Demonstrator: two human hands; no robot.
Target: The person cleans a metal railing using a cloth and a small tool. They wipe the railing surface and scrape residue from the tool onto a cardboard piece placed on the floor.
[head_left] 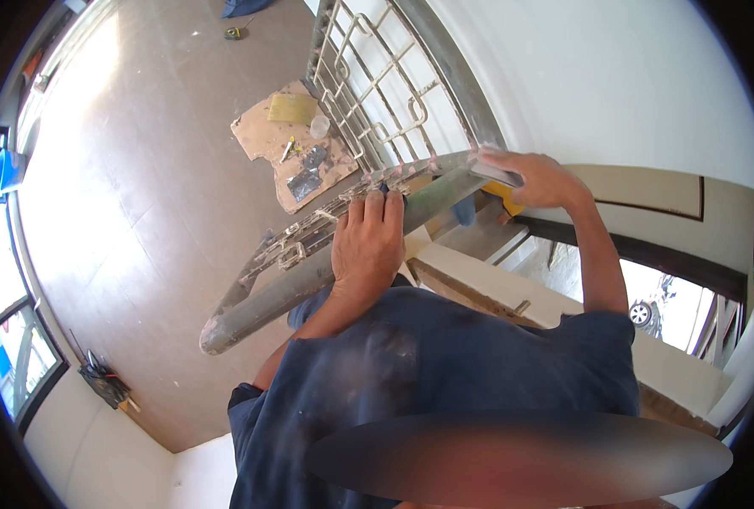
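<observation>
A metal handrail (266, 304) with worn grey-green paint runs across in front of me. My left hand (368, 246) is closed over its top, fingers wrapped toward the far side. To the right, my right hand (538, 180) presses a thin, pale folded piece that looks like sandpaper (494, 174) against the rail near its bend. The fingers there are slightly blurred. Beneath and beyond the rail is a metal grille (379, 85) of pale, patchy bars, standing close to the white wall. A small dark blue thing shows at my left fingertips; I cannot tell its kind.
On the brown floor lies a cardboard piece (262, 127) bearing a yellow sheet (293, 108), a clear cup (320, 127), a yellow utility knife (288, 149) and dark scraps (306, 176). A tape measure (233, 34) lies farther off. A black tool bag (103, 382) sits lower left; a stairwell drops away right.
</observation>
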